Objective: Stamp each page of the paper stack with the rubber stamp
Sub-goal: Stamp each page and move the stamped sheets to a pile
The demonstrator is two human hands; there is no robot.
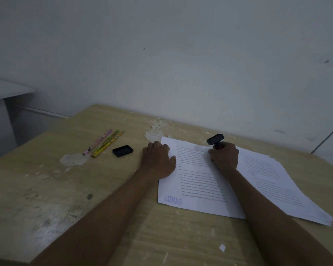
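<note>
A printed page (196, 181) lies on the wooden table (85, 189), with a purple "LUNAS" stamp mark (173, 200) at its near left corner. The paper stack (273, 181) lies to its right, partly under it. My left hand (158, 160) rests flat on the page's far left edge. My right hand (224, 157) grips the handle of the black rubber stamp (215, 140), whose flat face points up and away from the paper.
A black ink pad (122, 150) sits left of the page. Three pencils (104, 144) lie further left. The wall (181, 64) stands just behind the table's far edge. The tabletop veneer is chipped in patches.
</note>
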